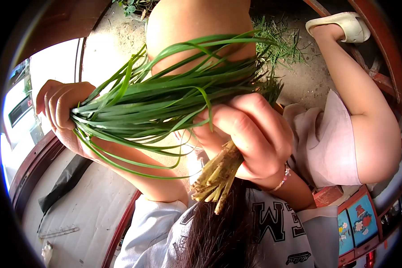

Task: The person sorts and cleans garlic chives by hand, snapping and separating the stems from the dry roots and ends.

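A bunch of garlic chives (156, 100) stretches sideways between my two hands in the middle of the head view, above my bent knee. My left hand (66, 107) is closed around the gathered leaf tips at the left. Lower down, my right hand (254, 134) wraps around the stems, with a beaded bracelet (285, 176) at its wrist. The pale, soil-stained root ends (216, 178) poke out below the right fingers. Several leaves bend loosely out of the bunch, and some hang beneath it.
A heap of green leaf scraps (281, 44) lies on the concrete floor (299, 85) ahead. My foot wears a cream slipper (339, 26) at the upper right. At the lower right stands a cabinet with blue flowered panels (361, 219). A black strip of material (67, 183) lies on the grey surface at left.
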{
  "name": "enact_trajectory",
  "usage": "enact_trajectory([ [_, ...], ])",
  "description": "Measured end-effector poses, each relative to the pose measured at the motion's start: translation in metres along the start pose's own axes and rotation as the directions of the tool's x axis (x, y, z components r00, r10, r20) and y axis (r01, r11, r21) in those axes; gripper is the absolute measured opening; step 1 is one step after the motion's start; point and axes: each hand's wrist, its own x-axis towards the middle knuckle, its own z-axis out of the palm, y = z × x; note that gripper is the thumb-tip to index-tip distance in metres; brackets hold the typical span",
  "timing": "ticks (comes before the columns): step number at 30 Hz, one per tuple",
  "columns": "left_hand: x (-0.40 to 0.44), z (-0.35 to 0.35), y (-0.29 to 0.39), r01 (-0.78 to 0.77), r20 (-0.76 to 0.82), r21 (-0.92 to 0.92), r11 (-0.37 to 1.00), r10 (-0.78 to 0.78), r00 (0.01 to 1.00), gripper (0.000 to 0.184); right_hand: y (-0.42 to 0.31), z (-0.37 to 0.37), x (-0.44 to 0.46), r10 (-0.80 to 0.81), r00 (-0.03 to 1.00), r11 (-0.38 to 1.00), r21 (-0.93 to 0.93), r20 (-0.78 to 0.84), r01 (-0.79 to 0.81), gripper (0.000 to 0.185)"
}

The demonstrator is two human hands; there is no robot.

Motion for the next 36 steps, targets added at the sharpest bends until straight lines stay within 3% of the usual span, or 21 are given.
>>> enact_trajectory([
  [8,0.000,-0.001,0.005,0.002,-0.017,-0.021,1.000,-0.003,1.000,0.013,-0.001,-0.007,-0.008,0.159,0.987,0.982,0.110,-0.030,-0.155,0.018],
  [12,0.000,-0.001,0.004,0.003,-0.010,-0.008,1.000,-0.003,1.000,0.013,-0.002,-0.015,-0.009,0.193,0.978,0.977,0.073,0.078,-0.198,0.023],
  [15,0.001,-0.001,0.004,0.007,-0.010,0.001,1.000,-0.007,1.000,0.013,0.003,-0.014,-0.010,0.059,0.996,0.998,-0.040,0.061,-0.057,0.024],
  [18,0.001,0.000,0.007,-0.001,-0.021,0.022,1.000,0.001,1.000,0.014,0.002,-0.015,-0.008,0.044,0.994,0.996,-0.087,0.100,-0.035,0.022],
  [22,0.001,-0.001,0.006,-0.015,-0.026,0.030,0.999,0.016,1.000,0.013,0.003,-0.013,-0.010,0.029,0.997,0.998,-0.049,0.067,-0.026,0.025],
  [27,0.002,0.001,0.005,-0.019,-0.030,0.011,1.000,0.019,0.999,0.013,0.003,-0.005,-0.004,-0.128,0.990,0.987,-0.088,0.055,0.133,0.021],
  [36,0.002,0.001,0.001,-0.009,-0.026,0.024,1.000,0.010,1.000,0.013,0.003,-0.005,-0.001,-0.159,0.981,0.980,-0.099,0.114,0.171,0.017],
])
